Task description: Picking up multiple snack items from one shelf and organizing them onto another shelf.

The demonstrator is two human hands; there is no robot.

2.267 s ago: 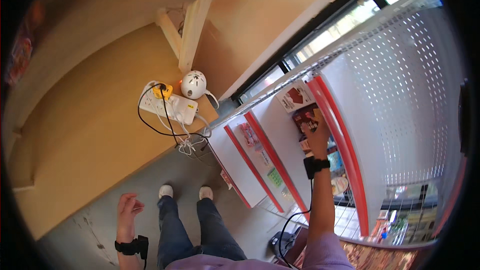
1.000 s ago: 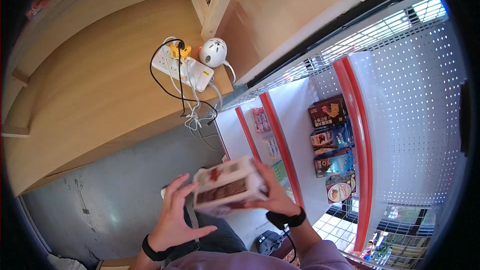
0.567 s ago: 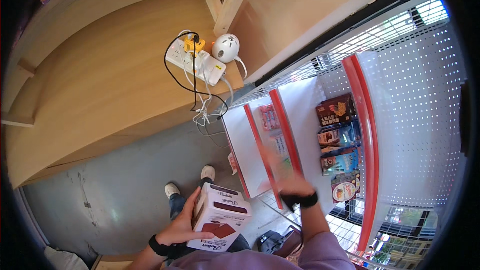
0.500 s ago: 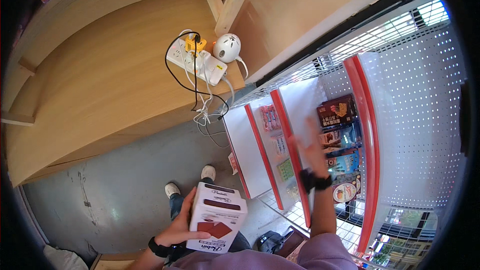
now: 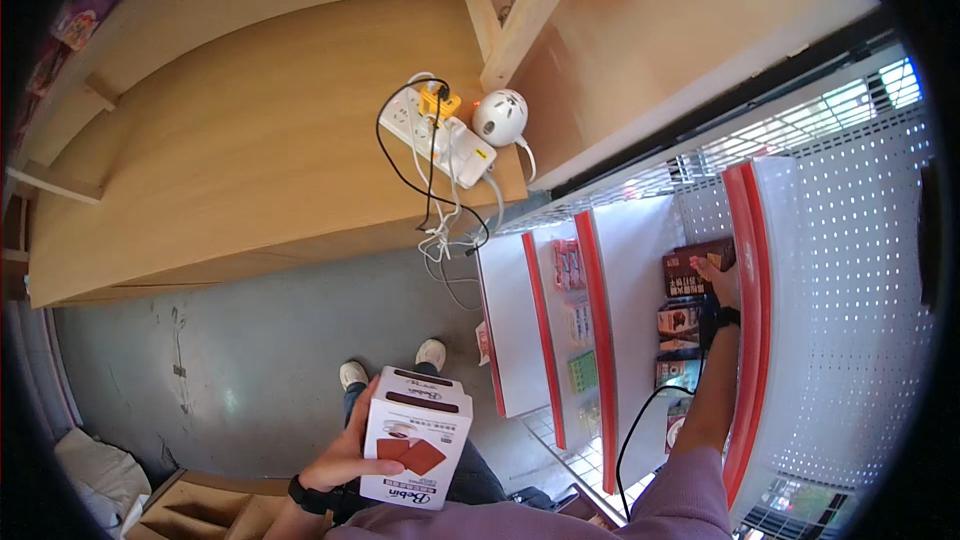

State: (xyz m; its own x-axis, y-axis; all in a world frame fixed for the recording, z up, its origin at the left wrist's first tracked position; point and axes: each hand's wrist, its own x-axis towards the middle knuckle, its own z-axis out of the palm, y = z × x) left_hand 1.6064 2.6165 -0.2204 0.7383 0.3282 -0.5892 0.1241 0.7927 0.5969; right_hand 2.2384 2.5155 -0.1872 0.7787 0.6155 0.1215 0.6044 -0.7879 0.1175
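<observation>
My left hand grips a white carton with a picture of reddish-brown squares. The thumb lies across its front and the fingers are at its left side. Behind it stands what looks like a second white carton of the same kind. My right hand reaches into a shelf on the right, fingers stretched out and touching a dark brown package. Part of that hand is hidden by the shelf's red edge strip. A black cord hangs near the right forearm.
More packages lie beside the brown one. Lower white shelves with red edges hold small packs. A wooden counter carries a white power strip, tangled cables and a round white device. A pale bag lies lower left.
My right hand has moved farther into the shelf, up to the dark brown package. The view has shifted, so counter and shelves sit farther right and lower. My left hand keeps hold of the carton.
</observation>
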